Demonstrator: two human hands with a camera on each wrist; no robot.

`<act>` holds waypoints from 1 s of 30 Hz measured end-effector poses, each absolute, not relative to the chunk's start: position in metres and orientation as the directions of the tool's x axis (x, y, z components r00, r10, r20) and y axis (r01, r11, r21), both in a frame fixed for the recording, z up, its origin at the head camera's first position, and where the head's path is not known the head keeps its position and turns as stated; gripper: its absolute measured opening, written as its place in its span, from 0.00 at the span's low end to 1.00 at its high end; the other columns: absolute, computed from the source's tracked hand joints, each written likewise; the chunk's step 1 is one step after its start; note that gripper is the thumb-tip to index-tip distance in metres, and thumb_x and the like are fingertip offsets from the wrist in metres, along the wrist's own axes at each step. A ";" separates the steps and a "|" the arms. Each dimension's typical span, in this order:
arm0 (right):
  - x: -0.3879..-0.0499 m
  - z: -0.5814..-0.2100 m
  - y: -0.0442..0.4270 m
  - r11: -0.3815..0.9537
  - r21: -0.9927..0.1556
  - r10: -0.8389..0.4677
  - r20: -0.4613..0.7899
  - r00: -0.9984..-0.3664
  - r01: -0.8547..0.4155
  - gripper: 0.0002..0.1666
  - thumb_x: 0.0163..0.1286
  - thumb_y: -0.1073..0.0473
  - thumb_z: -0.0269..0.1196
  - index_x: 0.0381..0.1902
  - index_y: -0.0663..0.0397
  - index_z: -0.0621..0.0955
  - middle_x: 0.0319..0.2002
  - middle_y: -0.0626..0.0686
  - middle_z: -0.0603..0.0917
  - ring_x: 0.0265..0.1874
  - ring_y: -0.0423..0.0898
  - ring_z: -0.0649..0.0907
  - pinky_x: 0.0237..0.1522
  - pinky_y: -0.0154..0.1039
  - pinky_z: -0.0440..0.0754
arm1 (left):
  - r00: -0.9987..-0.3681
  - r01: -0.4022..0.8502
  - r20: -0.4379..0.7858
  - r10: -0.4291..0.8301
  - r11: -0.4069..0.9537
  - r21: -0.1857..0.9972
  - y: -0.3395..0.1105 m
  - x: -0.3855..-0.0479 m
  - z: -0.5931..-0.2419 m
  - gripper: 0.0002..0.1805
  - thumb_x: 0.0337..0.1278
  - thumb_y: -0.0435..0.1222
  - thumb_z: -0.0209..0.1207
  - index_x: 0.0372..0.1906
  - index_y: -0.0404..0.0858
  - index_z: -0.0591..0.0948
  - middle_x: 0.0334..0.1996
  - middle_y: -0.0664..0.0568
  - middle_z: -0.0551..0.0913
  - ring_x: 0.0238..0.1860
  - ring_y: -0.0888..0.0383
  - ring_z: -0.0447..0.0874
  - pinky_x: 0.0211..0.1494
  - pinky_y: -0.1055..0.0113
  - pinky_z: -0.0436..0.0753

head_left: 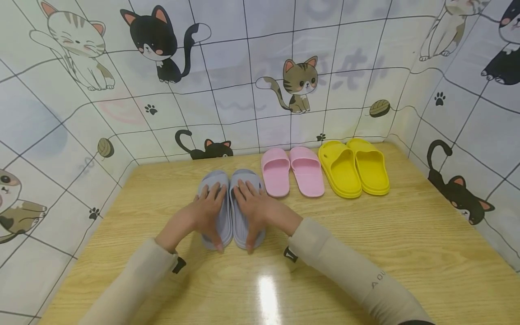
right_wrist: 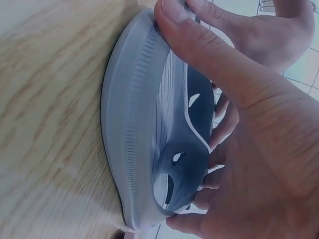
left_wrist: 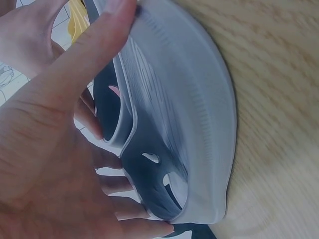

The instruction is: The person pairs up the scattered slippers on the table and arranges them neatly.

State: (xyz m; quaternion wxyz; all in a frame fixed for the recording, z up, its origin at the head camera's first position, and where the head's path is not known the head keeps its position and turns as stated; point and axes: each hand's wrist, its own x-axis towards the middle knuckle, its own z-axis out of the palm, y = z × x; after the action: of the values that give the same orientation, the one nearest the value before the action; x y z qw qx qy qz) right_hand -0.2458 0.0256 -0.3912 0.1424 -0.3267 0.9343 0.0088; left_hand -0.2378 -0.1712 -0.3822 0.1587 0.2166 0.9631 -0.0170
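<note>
A pair of grey slippers stands side by side on the wooden tabletop, toes toward the back wall. My left hand rests over the left slipper, its spread fingers on the strap and its thumb at the heel edge. Likewise, my right hand lies over the right slipper, fingers extended across the strap and thumb on the heel rim. In the left wrist view, the slipper's ribbed side meets the wood. From the right wrist, the other slipper's side shows flat on the table too.
Pink slippers stand just right of the grey pair. Farther right are yellow clogs, also toes to the wall. Cat-patterned walls enclose the wooden table at the back and both sides.
</note>
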 end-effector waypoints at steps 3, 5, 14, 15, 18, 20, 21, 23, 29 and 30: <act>-0.248 -0.390 0.025 0.786 -0.078 -0.608 -0.279 -0.743 -0.614 0.98 0.32 0.23 0.81 0.84 0.58 0.36 0.84 0.62 0.30 0.84 0.61 0.39 0.81 0.62 0.53 | -0.855 0.423 -0.314 0.413 0.905 0.038 -0.172 -0.241 -0.381 0.91 0.17 0.67 0.83 0.83 0.29 0.39 0.83 0.29 0.37 0.80 0.22 0.37 0.77 0.26 0.55; -0.250 -0.390 0.024 0.787 -0.084 -0.607 -0.282 -0.743 -0.611 0.99 0.32 0.23 0.82 0.84 0.58 0.36 0.84 0.62 0.30 0.84 0.61 0.39 0.81 0.63 0.53 | -0.852 0.427 -0.314 0.418 0.903 0.044 -0.172 -0.242 -0.381 0.91 0.17 0.66 0.83 0.83 0.29 0.39 0.83 0.29 0.37 0.80 0.22 0.37 0.76 0.26 0.55; -0.259 -0.391 0.024 0.785 -0.098 -0.611 -0.287 -0.738 -0.612 0.99 0.33 0.23 0.81 0.84 0.57 0.35 0.84 0.62 0.30 0.84 0.61 0.37 0.82 0.61 0.52 | -0.849 0.438 -0.316 0.424 0.898 0.027 -0.173 -0.252 -0.382 0.91 0.18 0.68 0.82 0.83 0.30 0.39 0.83 0.30 0.37 0.80 0.22 0.37 0.78 0.28 0.55; -0.260 -0.391 0.024 0.784 -0.101 -0.612 -0.287 -0.737 -0.613 0.99 0.33 0.23 0.81 0.84 0.57 0.35 0.84 0.61 0.29 0.84 0.61 0.37 0.82 0.61 0.52 | -0.850 0.438 -0.314 0.424 0.898 0.027 -0.174 -0.253 -0.382 0.91 0.18 0.67 0.82 0.83 0.30 0.39 0.83 0.30 0.37 0.80 0.22 0.37 0.78 0.28 0.56; -0.262 -0.391 0.024 0.783 -0.108 -0.615 -0.287 -0.734 -0.613 0.98 0.34 0.23 0.81 0.84 0.57 0.34 0.84 0.61 0.29 0.84 0.60 0.37 0.82 0.61 0.51 | -0.850 0.439 -0.309 0.426 0.898 0.032 -0.175 -0.256 -0.382 0.91 0.18 0.67 0.82 0.83 0.29 0.40 0.83 0.29 0.38 0.80 0.22 0.38 0.77 0.27 0.56; -0.264 -0.391 0.024 0.783 -0.115 -0.615 -0.290 -0.733 -0.612 0.98 0.34 0.23 0.81 0.84 0.57 0.34 0.84 0.61 0.28 0.84 0.61 0.37 0.82 0.61 0.51 | -0.850 0.442 -0.308 0.428 0.897 0.027 -0.175 -0.257 -0.382 0.91 0.18 0.67 0.82 0.83 0.29 0.40 0.83 0.29 0.38 0.80 0.21 0.39 0.77 0.27 0.57; -0.264 -0.391 0.024 0.783 -0.116 -0.615 -0.291 -0.733 -0.611 0.98 0.34 0.23 0.81 0.84 0.57 0.34 0.84 0.61 0.28 0.84 0.61 0.37 0.82 0.61 0.51 | -0.848 0.445 -0.308 0.430 0.895 0.025 -0.176 -0.258 -0.382 0.90 0.18 0.67 0.82 0.82 0.29 0.40 0.83 0.28 0.38 0.80 0.21 0.39 0.77 0.27 0.57; -0.266 -0.390 0.024 0.785 -0.117 -0.612 -0.293 -0.734 -0.608 0.98 0.34 0.24 0.81 0.84 0.57 0.34 0.84 0.61 0.29 0.84 0.61 0.37 0.82 0.61 0.50 | -0.847 0.448 -0.308 0.432 0.894 0.022 -0.176 -0.261 -0.382 0.90 0.18 0.68 0.82 0.82 0.28 0.40 0.82 0.28 0.38 0.80 0.21 0.39 0.77 0.27 0.57; -0.273 -0.391 0.024 0.786 -0.107 -0.611 -0.292 -0.736 -0.609 0.97 0.36 0.23 0.81 0.84 0.57 0.34 0.84 0.61 0.29 0.84 0.61 0.37 0.82 0.62 0.51 | -0.846 0.445 -0.316 0.429 0.895 0.023 -0.175 -0.269 -0.382 0.90 0.19 0.68 0.82 0.83 0.29 0.39 0.83 0.29 0.37 0.80 0.22 0.39 0.77 0.27 0.55; -0.274 -0.391 0.024 0.785 -0.109 -0.612 -0.292 -0.735 -0.610 0.97 0.36 0.23 0.81 0.84 0.57 0.34 0.84 0.61 0.29 0.84 0.61 0.37 0.82 0.62 0.51 | -0.845 0.448 -0.315 0.432 0.894 0.022 -0.175 -0.270 -0.382 0.90 0.19 0.68 0.82 0.83 0.29 0.40 0.83 0.29 0.38 0.80 0.21 0.39 0.77 0.27 0.56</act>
State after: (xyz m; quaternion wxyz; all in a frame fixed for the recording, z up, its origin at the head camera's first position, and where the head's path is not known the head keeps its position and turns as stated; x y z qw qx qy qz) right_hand -0.2740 0.0238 -0.3910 0.1576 -0.3279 0.9315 -0.0028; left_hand -0.2699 -0.1748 -0.3823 0.1580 0.2291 0.9601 -0.0262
